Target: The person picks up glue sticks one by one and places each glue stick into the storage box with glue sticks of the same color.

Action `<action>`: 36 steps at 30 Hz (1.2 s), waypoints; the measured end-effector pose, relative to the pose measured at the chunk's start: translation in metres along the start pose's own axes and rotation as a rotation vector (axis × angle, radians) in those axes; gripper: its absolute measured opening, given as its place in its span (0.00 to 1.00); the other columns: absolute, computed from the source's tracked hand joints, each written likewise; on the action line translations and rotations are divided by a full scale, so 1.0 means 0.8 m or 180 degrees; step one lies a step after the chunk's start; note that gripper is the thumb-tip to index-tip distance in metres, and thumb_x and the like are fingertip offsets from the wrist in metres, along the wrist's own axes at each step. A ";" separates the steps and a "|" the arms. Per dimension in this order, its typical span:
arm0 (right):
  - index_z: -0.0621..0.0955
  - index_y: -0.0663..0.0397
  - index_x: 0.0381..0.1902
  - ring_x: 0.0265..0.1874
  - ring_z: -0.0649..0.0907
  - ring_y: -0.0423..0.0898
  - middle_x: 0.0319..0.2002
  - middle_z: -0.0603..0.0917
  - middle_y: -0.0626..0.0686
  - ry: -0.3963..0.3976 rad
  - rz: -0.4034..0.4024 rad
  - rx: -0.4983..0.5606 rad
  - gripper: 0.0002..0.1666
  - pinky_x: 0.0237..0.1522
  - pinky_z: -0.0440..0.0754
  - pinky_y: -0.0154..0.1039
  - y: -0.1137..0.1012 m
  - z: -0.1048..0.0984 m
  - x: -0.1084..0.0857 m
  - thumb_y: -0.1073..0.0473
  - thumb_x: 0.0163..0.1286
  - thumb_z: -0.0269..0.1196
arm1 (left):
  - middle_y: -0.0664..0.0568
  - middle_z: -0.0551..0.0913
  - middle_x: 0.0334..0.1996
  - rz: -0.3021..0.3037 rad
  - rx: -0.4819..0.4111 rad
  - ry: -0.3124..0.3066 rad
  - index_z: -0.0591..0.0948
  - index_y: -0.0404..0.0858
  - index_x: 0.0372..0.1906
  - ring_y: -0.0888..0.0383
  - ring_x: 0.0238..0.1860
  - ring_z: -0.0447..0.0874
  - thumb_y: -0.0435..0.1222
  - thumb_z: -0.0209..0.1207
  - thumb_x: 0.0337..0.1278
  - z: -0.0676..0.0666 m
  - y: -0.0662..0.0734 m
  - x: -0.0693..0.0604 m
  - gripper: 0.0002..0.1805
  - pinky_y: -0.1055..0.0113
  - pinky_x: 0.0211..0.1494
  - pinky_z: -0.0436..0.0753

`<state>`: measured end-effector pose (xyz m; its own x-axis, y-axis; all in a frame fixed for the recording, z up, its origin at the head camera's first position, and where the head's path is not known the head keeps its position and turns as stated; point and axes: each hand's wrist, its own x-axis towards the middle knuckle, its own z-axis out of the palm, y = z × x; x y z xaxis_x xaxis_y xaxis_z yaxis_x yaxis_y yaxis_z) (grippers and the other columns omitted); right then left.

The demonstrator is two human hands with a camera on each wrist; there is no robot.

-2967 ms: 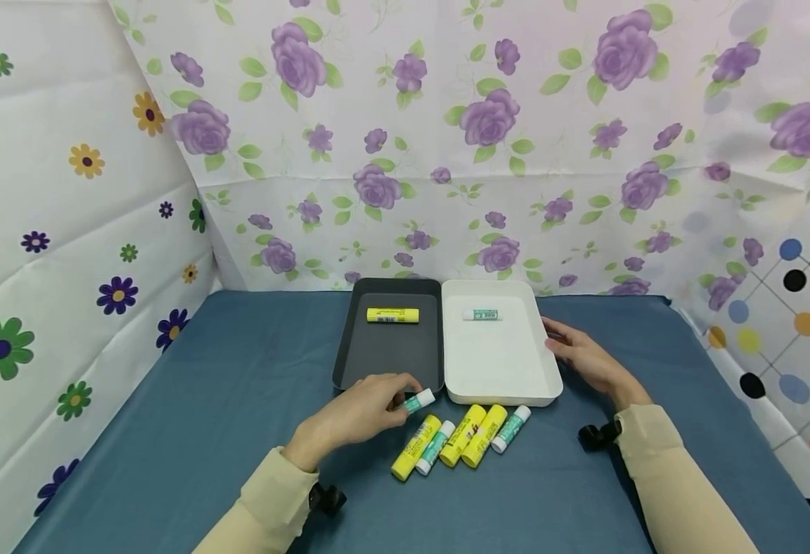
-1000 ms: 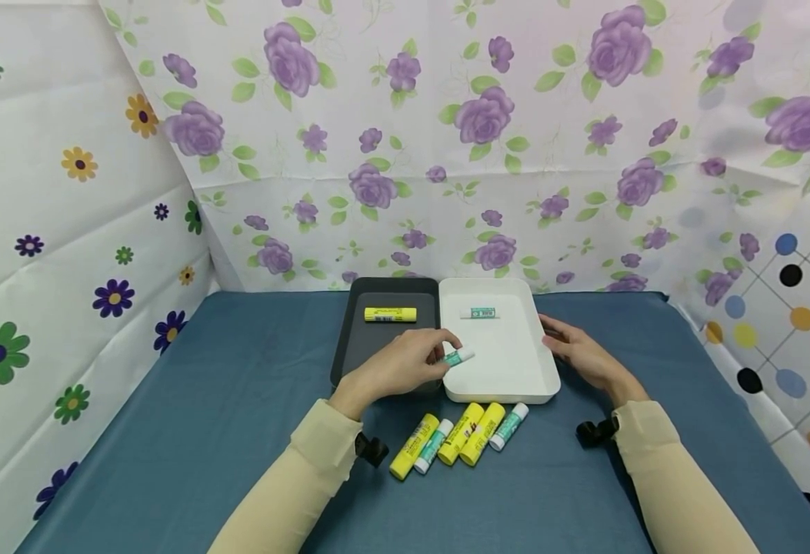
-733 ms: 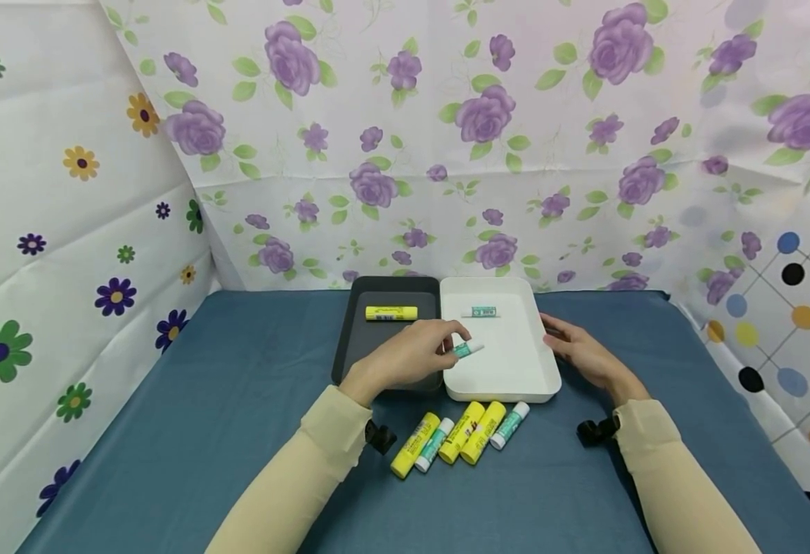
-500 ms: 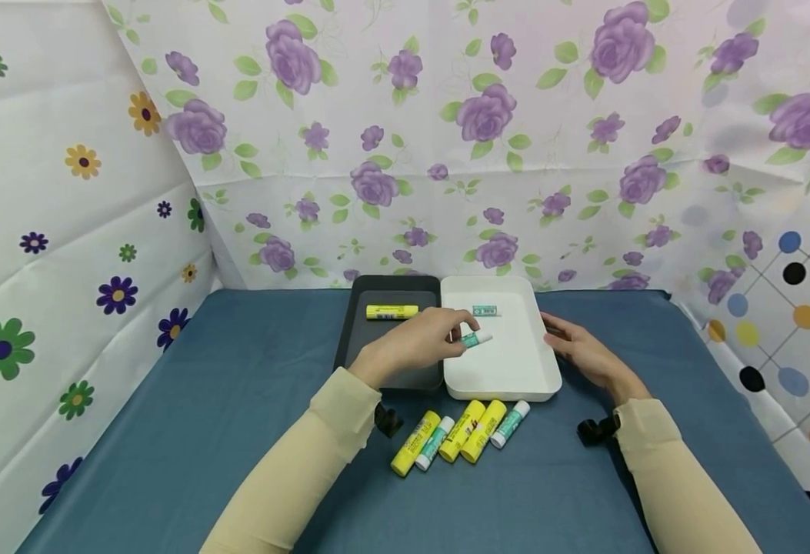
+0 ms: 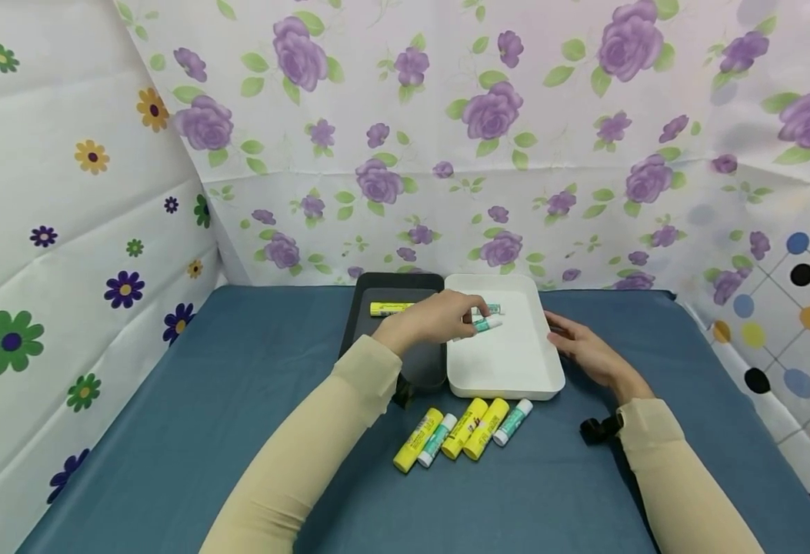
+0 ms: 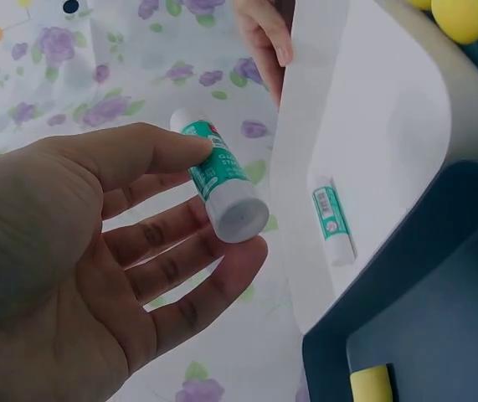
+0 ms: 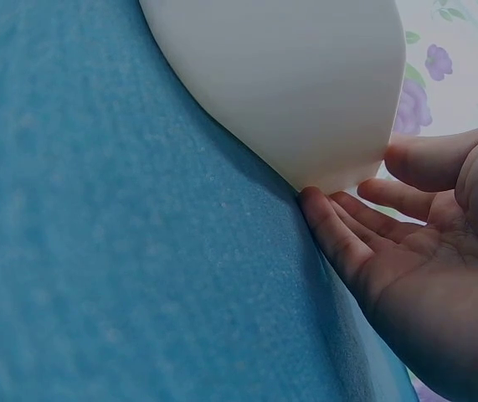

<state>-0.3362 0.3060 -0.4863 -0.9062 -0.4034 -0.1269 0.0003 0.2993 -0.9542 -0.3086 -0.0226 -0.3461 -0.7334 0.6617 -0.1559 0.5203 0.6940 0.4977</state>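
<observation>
My left hand (image 5: 435, 317) pinches a white glue stick (image 6: 222, 176) with a teal label between thumb and fingers, above the far half of the white tray (image 5: 501, 365). A second teal-labelled glue stick (image 6: 332, 222) lies in that tray, partly hidden behind the hand in the head view. At the tray's right side, my right hand (image 5: 591, 358) touches the outer wall with fairly straight fingertips (image 7: 321, 205). In the dark grey tray (image 5: 421, 369) to the left lies a yellow glue stick (image 5: 387, 308), partly covered by the left hand.
In front of the trays, a slanted row on the blue cloth (image 5: 515, 500) holds yellow glue sticks (image 5: 418, 440) and teal-labelled glue sticks (image 5: 513, 422). The two trays stand side by side. A flowered sheet (image 5: 377, 115) hangs behind the table.
Three seconds ago my left hand held the glue stick in front of the dark tray. It has moved forward and right, over the white tray. My right hand stays at the tray's side.
</observation>
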 end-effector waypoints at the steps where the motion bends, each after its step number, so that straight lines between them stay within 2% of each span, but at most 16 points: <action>1: 0.45 0.53 0.86 0.80 0.51 0.66 0.83 0.45 0.63 -0.0001 0.0002 0.0003 0.39 0.75 0.52 0.69 0.000 -0.001 -0.001 0.53 0.87 0.48 | 0.47 0.83 0.48 -0.0019 -0.0006 -0.0021 0.77 0.44 0.70 0.55 0.38 0.81 0.36 0.56 0.79 -0.001 0.000 0.003 0.20 0.66 0.41 0.80; 6: 0.44 0.53 0.86 0.81 0.49 0.66 0.84 0.45 0.63 0.0005 0.0000 -0.0025 0.40 0.75 0.50 0.70 0.001 -0.004 -0.003 0.53 0.88 0.48 | 0.45 0.83 0.54 -0.0091 0.0034 -0.0062 0.76 0.45 0.70 0.56 0.44 0.82 0.36 0.55 0.79 -0.006 -0.001 0.023 0.20 0.65 0.46 0.82; 11: 0.44 0.53 0.86 0.81 0.49 0.67 0.83 0.45 0.64 0.0004 0.0004 -0.0050 0.40 0.74 0.51 0.71 0.001 -0.005 -0.004 0.52 0.87 0.48 | 0.45 0.83 0.55 -0.0167 0.0163 -0.0064 0.77 0.44 0.69 0.56 0.46 0.82 0.35 0.57 0.78 -0.011 0.001 0.040 0.20 0.65 0.48 0.83; 15: 0.44 0.54 0.85 0.81 0.50 0.66 0.83 0.44 0.64 -0.0013 0.0009 0.0001 0.40 0.75 0.51 0.70 0.002 -0.004 -0.004 0.52 0.87 0.48 | 0.46 0.83 0.56 -0.0220 0.0247 -0.0092 0.77 0.44 0.69 0.56 0.48 0.83 0.36 0.57 0.78 -0.014 0.001 0.047 0.20 0.65 0.49 0.82; 20: 0.44 0.54 0.86 0.81 0.50 0.66 0.84 0.45 0.63 -0.0023 -0.0009 0.0039 0.40 0.75 0.51 0.70 0.000 -0.003 -0.004 0.52 0.87 0.48 | 0.46 0.83 0.56 -0.0195 0.0301 -0.0116 0.77 0.43 0.69 0.56 0.48 0.82 0.37 0.57 0.79 -0.014 0.001 0.053 0.20 0.66 0.48 0.82; 27: 0.44 0.54 0.85 0.80 0.50 0.66 0.83 0.45 0.64 -0.0018 -0.0031 0.0023 0.40 0.75 0.51 0.70 0.000 -0.002 -0.003 0.52 0.87 0.48 | 0.49 0.84 0.51 -0.0281 0.0461 -0.0142 0.79 0.45 0.66 0.57 0.43 0.82 0.35 0.58 0.77 -0.012 0.004 0.067 0.18 0.68 0.44 0.81; 31: 0.45 0.54 0.86 0.80 0.52 0.66 0.83 0.45 0.63 -0.0009 -0.0020 0.0019 0.40 0.75 0.52 0.70 0.000 -0.001 -0.002 0.52 0.87 0.49 | 0.50 0.83 0.53 -0.0324 0.0668 -0.0164 0.80 0.47 0.66 0.57 0.42 0.78 0.37 0.58 0.77 -0.010 0.008 0.075 0.18 0.66 0.45 0.79; 36: 0.44 0.54 0.85 0.80 0.52 0.67 0.83 0.45 0.64 -0.0020 -0.0005 -0.0010 0.41 0.75 0.53 0.69 -0.003 0.001 0.000 0.51 0.87 0.49 | 0.49 0.82 0.57 -0.0306 0.0759 -0.0131 0.80 0.47 0.66 0.56 0.45 0.78 0.37 0.59 0.77 -0.007 0.011 0.082 0.18 0.63 0.49 0.78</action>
<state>-0.3357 0.3047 -0.4846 -0.9035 -0.4094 -0.1272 -0.0024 0.3015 -0.9535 -0.3546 0.0253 -0.3477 -0.7685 0.5972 -0.2298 0.5413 0.7982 0.2643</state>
